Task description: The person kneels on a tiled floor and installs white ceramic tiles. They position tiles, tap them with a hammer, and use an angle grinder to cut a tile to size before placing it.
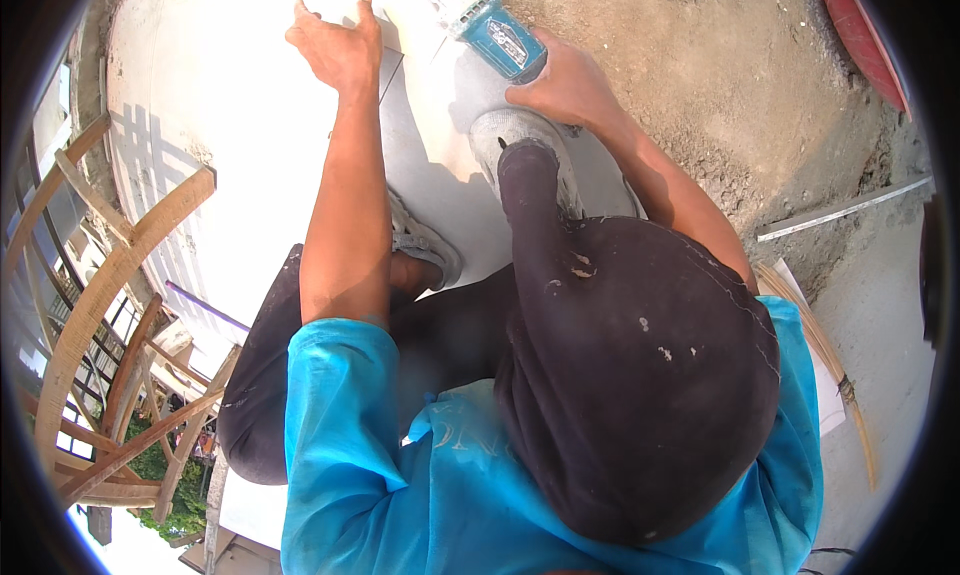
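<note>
My right hand [575, 83] is wrapped round the rear end of a teal angle grinder [503, 45], whose grey metal head points up and left, away from me. Part of the grinder's head is cut off by the top of the view. My left hand [343, 53] lies on the pale, sunlit tile surface [250, 85] to the left of the grinder. Its thumb and a finger are spread apart, with nothing seen between them; glare washes out the other fingers. A dark joint line [392, 75] runs beside my left wrist.
My shoes [525, 125] rest on the tiles between my arms. Rough sandy ground [700, 85] lies to the right, with a pale metal strip [845, 210] on it. A wooden frame [130, 245] stands at the left. Beside my right knee is a bundle of thin sticks [835, 365].
</note>
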### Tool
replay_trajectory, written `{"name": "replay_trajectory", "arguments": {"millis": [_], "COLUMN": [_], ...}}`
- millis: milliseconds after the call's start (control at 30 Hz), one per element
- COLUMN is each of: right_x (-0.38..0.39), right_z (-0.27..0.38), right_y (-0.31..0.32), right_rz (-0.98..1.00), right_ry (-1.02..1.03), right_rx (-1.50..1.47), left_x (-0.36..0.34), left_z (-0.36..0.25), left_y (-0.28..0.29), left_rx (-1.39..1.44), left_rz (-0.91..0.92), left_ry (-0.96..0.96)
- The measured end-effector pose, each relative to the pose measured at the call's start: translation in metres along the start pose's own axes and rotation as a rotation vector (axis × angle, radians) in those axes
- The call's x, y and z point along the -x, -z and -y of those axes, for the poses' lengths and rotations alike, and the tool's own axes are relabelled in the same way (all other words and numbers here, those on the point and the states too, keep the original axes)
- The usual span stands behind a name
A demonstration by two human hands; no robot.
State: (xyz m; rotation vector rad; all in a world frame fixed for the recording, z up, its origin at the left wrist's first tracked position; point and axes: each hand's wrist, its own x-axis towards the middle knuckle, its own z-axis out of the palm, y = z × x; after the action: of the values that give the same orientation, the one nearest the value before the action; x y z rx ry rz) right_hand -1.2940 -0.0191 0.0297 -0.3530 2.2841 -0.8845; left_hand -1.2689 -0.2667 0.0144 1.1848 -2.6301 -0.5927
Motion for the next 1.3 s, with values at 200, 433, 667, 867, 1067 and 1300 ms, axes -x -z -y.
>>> {"name": "replay_trajectory", "arguments": {"millis": [200, 433, 667, 867, 1067, 1300], "right_x": [0.009, 0.024, 0.043, 0.052, 0.047, 0.026], "right_z": [0.012, 0.009, -0.03, -0.074, -0.146, -0.152], "right_y": [0.046, 0.064, 0.073, 0.084, 0.09, 0.078], "right_rz": [-0.079, -0.332, -0.597, -0.793, -0.914, -0.957], "right_ry": [-0.202, -0.339, -0.26, -0.502, -0.741, -0.796], "right_rx": [-0.457, -0.776, -0.635, -0.155, 0.239, 0.239], "left_x": [0.127, 0.184, 0.194, 0.112, -0.093, -0.19], "left_z": [-0.034, -0.075, -0.095, -0.087, -0.008, 0.051], "left_y": [0.013, -0.023, -0.043, -0.029, -0.026, -0.045], "left_rx": [0.443, 0.57, 0.784, 0.68, 0.081, 0.139], "left_rz": [0.918, 1.042, 1.215, 0.491, 0.016, 0.095], "left_ry": [-0.767, -0.301, -0.143, -0.242, 0.755, 0.913]}}
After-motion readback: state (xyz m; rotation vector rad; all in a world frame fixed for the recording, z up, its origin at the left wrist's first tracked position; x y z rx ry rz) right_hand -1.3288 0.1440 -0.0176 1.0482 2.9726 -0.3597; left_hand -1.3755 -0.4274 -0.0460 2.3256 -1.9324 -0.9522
